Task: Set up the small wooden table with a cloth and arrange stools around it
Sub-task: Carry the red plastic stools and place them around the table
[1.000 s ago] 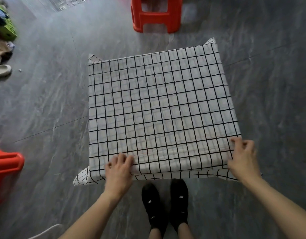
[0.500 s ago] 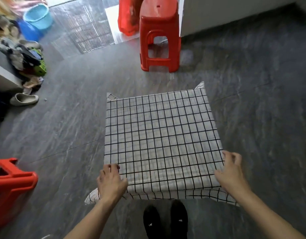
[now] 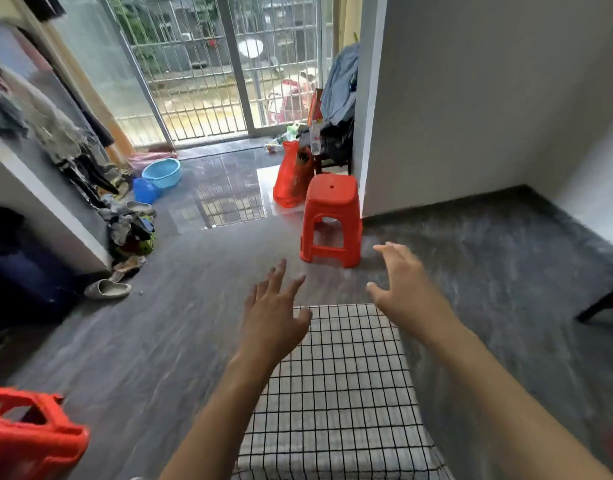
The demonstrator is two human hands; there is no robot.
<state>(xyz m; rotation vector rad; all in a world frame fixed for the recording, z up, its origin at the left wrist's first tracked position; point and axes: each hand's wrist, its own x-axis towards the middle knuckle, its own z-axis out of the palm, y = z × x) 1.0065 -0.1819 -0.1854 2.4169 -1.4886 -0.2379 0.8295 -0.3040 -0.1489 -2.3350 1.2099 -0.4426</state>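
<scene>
Low table draped in a white black-gridded cloth, glossy red plastic stool beyond its far edge on grey streaked floor, left hand and right hand spread wide above the far edge, holding nothing, second red stool at the table's near left.

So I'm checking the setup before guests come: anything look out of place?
The red stool stands apart from the checked cloth, by the wall corner; another red stool at lower left looks tipped over.

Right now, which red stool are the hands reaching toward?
The upright red stool by the white wall corner, straight ahead of both open hands; the other red stool sits at bottom left.
</scene>
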